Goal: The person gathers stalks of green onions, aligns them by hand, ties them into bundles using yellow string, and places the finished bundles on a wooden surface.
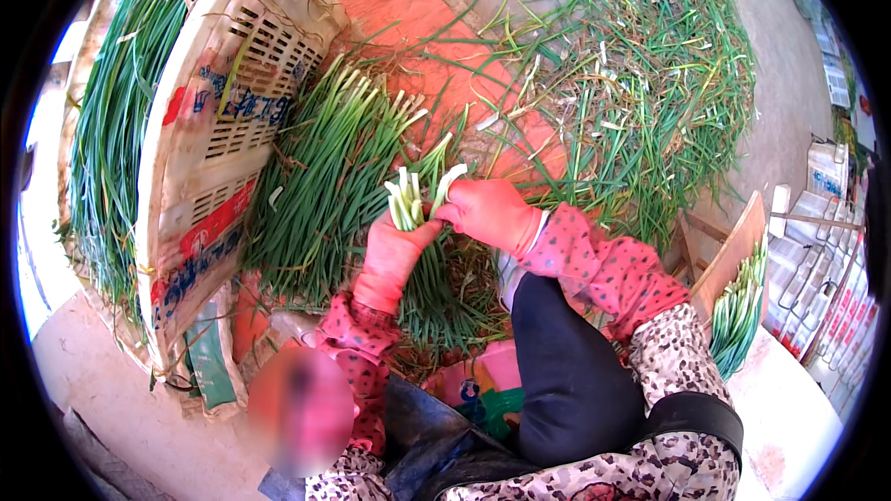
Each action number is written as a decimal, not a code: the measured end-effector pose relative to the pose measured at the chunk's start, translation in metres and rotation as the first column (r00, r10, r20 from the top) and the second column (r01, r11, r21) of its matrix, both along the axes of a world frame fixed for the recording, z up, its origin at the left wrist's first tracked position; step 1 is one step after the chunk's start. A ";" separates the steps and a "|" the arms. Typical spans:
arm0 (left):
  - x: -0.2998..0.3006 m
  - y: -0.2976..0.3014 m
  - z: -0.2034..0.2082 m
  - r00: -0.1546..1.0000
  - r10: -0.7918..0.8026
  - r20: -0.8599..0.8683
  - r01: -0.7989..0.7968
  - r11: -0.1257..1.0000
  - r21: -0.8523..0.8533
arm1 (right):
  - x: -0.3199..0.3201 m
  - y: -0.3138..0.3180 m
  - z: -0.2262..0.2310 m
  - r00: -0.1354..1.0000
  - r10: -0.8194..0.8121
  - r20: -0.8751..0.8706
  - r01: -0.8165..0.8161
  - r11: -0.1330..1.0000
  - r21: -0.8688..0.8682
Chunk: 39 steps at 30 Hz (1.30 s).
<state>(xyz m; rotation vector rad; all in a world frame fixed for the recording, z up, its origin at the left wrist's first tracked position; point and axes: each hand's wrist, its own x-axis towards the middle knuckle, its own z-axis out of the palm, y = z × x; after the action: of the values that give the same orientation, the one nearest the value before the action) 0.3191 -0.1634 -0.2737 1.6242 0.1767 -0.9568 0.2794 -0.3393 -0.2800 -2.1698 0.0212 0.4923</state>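
Observation:
My left hand, in an orange-pink glove, is closed around a small bunch of long green stalks with white ends, which look like garlic chives. The white ends stick up above the fist and the leaves hang below it. Close beside it, my right hand, gloved alike, pinches a single stalk near its pale end. Just left of both hands lies a thick pile of the same stalks, white ends pointing away from me.
A white slatted plastic crate stands on its side at the left, with more green stalks behind it. Loose trimmings cover the floor at the far right. An orange mat lies under the pile. A bundle rests by a wooden board.

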 end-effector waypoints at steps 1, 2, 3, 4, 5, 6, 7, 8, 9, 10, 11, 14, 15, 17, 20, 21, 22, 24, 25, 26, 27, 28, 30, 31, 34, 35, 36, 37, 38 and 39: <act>-0.004 -0.001 -0.001 0.999 0.014 0.037 -0.015 1.000 0.021 | 0.003 -0.006 0.001 0.990 0.137 0.041 -0.129 0.981 -0.146; -0.003 -0.001 -0.003 0.998 0.007 0.062 -0.010 0.999 0.046 | 0.005 -0.015 0.009 0.968 0.246 0.053 -0.233 0.956 -0.179; -0.002 -0.004 -0.004 0.996 -0.004 0.084 -0.002 0.998 0.064 | 0.002 -0.029 0.007 0.970 0.224 0.089 -0.203 0.957 -0.206; -0.001 -0.007 -0.004 0.994 -0.014 0.105 0.005 0.997 0.082 | 0.001 -0.045 0.004 0.971 0.204 0.125 -0.171 0.958 -0.231; 0.004 -0.003 -0.001 0.998 -0.011 0.055 0.010 0.999 0.031 | 0.003 -0.059 -0.001 0.969 0.181 0.166 -0.137 0.959 -0.248; 0.010 0.006 -0.003 1.000 -0.027 -0.015 0.028 0.999 0.046 | 0.011 -0.073 0.003 1.000 0.001 0.001 -0.001 0.992 -0.128; 0.014 0.010 -0.006 0.995 -0.043 -0.086 0.048 0.997 0.059 | 0.016 -0.084 0.006 0.970 -0.162 -0.184 0.158 0.987 -0.035; 0.017 0.005 0.002 0.967 0.064 -0.247 -0.065 0.998 0.004 | 0.020 -0.077 0.015 0.907 -0.267 -0.326 0.331 0.930 0.159; 0.017 0.000 0.000 0.971 0.049 -0.235 -0.054 0.998 -0.013 | 0.019 -0.066 0.012 0.920 -0.234 -0.314 0.315 0.919 0.237; 0.016 -0.005 -0.002 0.974 0.034 -0.223 -0.042 0.999 -0.030 | 0.012 -0.051 0.004 0.932 -0.203 -0.301 0.297 0.902 0.313; 0.016 -0.005 0.001 0.978 0.024 -0.208 -0.031 0.999 -0.032 | 0.009 -0.031 0.002 0.944 -0.165 -0.285 0.274 0.874 0.402; 0.014 -0.004 -0.004 0.995 0.037 -0.093 -0.037 0.999 0.002 | 0.008 0.006 0.000 0.883 -0.216 -0.417 0.397 0.818 0.417; 0.013 -0.005 -0.009 0.997 0.029 -0.065 -0.027 0.999 0.025 | 0.002 0.006 -0.005 0.926 -0.209 -0.314 0.317 0.883 0.346; 0.008 -0.004 -0.011 0.999 -0.031 -0.021 0.033 0.993 0.117 | -0.003 0.006 -0.010 0.984 -0.144 -0.100 0.159 0.973 0.169; 0.005 0.001 -0.010 0.979 -0.059 0.193 0.023 0.983 0.184 | 0.003 -0.010 -0.003 0.968 0.131 0.215 -0.105 0.986 -0.129; 0.006 0.002 -0.010 0.986 -0.046 0.161 0.019 0.986 0.163 | 0.004 -0.023 -0.001 0.932 0.223 0.287 -0.166 0.964 -0.208; 0.008 0.006 -0.009 0.991 -0.032 0.128 0.014 0.989 0.145 | 0.009 -0.043 -0.001 0.897 0.333 0.291 -0.208 0.898 -0.387; 0.018 0.019 0.008 0.999 -0.020 0.042 0.014 0.988 0.151 | 0.027 -0.090 0.028 0.924 0.254 0.286 -0.075 0.853 -0.516; 0.020 0.028 0.004 0.998 0.026 -0.061 -0.020 0.995 0.094 | 0.030 -0.131 0.024 0.853 0.139 0.504 0.120 0.886 -0.447; 0.023 0.032 0.004 0.993 0.026 -0.111 -0.016 0.995 0.095 | 0.034 -0.178 0.023 0.871 -0.100 0.480 0.280 0.906 -0.319; 0.026 0.040 0.006 0.986 0.036 -0.160 -0.017 0.993 0.115 | 0.050 -0.194 0.054 0.846 -0.522 0.110 0.515 0.745 -0.424; 0.026 0.035 0.005 0.982 0.065 -0.178 -0.051 0.996 0.079 | 0.050 -0.226 0.057 0.871 -0.473 0.130 0.409 0.553 -0.726; 0.028 0.040 0.014 0.967 0.108 -0.232 -0.098 0.994 0.054 | 0.056 -0.229 0.057 0.900 -0.401 0.169 0.330 0.375 -0.867; 0.029 0.041 0.017 0.957 0.126 -0.260 -0.120 0.992 0.041 | 0.050 -0.216 0.044 0.896 -0.390 0.213 0.388 0.450 -0.805; 0.026 0.043 0.022 0.935 0.164 -0.315 -0.152 0.986 0.061 | 0.036 -0.122 -0.001 0.919 -0.389 0.061 0.375 0.819 -0.435; 0.023 0.044 0.020 0.925 0.179 -0.336 -0.166 0.984 0.065 | 0.037 -0.084 -0.008 0.885 -0.430 -0.180 0.364 0.878 -0.310; 0.019 0.040 0.014 0.920 0.191 -0.341 -0.205 0.979 -0.003 | 0.029 -0.067 -0.048 0.786 -0.448 -0.427 0.483 0.875 -0.028; 0.017 0.038 0.016 0.925 0.174 -0.338 -0.194 0.981 -0.026 | 0.030 -0.048 -0.067 0.731 -0.412 -0.543 0.541 0.836 0.095; 0.016 0.037 0.023 0.929 0.163 -0.332 -0.187 0.981 -0.042 | 0.032 -0.031 -0.076 0.676 -0.346 -0.650 0.599 0.772 0.211; 0.015 0.041 0.028 0.933 0.158 -0.323 -0.185 0.981 -0.053 | 0.037 -0.016 -0.070 0.692 -0.346 -0.634 0.604 0.759 0.244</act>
<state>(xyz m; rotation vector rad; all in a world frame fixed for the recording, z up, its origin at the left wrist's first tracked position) 0.3344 -0.1226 -0.2457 1.3471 0.4867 -1.0704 0.3162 -0.3553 -0.3499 -1.4190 0.7385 0.7152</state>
